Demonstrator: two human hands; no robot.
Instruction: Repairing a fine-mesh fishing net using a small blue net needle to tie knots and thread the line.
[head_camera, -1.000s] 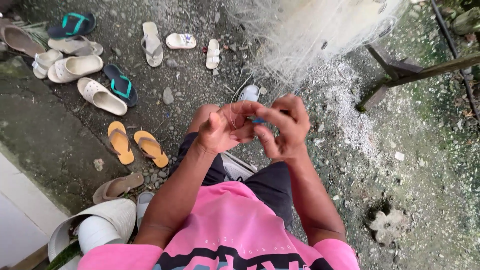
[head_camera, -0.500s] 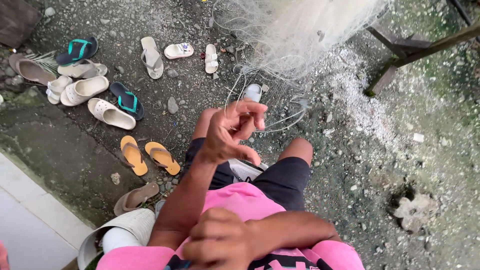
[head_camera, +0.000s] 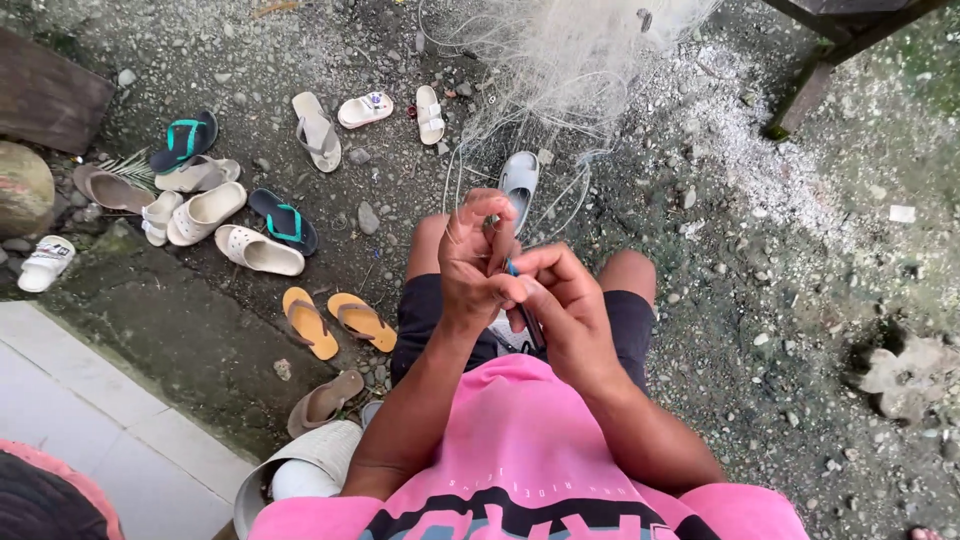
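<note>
Soft, even daylight from overhead (overcast, it seems), barely any shadows, no glare; everything sharp, slight wide-angle stretch at the edges.

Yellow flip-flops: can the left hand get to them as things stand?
Probably yes. The yellow flip-flops lie on open gravel on the person's left, beside the left knee, nothing on top. But the left hand is raised against the right hand, working thin line from the net, so it would have to let go.

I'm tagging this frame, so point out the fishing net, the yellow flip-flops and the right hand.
fishing net (head_camera: 560, 50), head view, on the bunched white mesh.
yellow flip-flops (head_camera: 308, 322), head view, left one's sole.
right hand (head_camera: 560, 305), head view, back of hand.
</note>
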